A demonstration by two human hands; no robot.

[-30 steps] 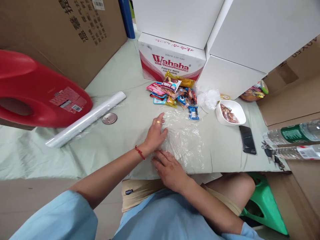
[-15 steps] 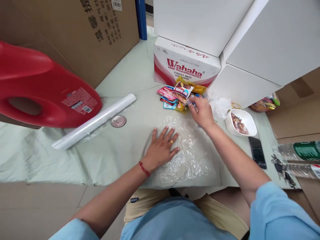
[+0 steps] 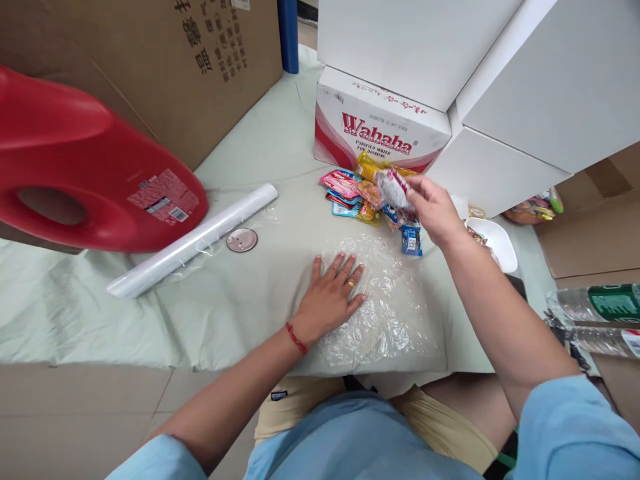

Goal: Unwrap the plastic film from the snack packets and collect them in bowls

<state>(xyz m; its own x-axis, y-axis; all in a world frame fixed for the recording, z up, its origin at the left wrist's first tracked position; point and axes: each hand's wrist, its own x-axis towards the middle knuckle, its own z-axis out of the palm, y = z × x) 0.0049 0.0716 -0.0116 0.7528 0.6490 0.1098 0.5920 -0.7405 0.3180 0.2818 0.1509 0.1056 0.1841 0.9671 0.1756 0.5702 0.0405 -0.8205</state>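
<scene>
Two hands at frame centre. Left hand [image 3: 333, 300] lies flat, fingers spread, pressing the plastic wrap sheet [image 3: 385, 310] onto the desk [image 3: 225, 300] nr its front edge; bare cloth to the left up to the wrap roll [image 3: 193, 240]. Right hand [image 3: 434, 210], grip closed on a snack packet [image 3: 393, 188], held above the snack pile [image 3: 367, 200], upper centre, w/ Wahaha box [image 3: 380, 130] close behind.
</scene>
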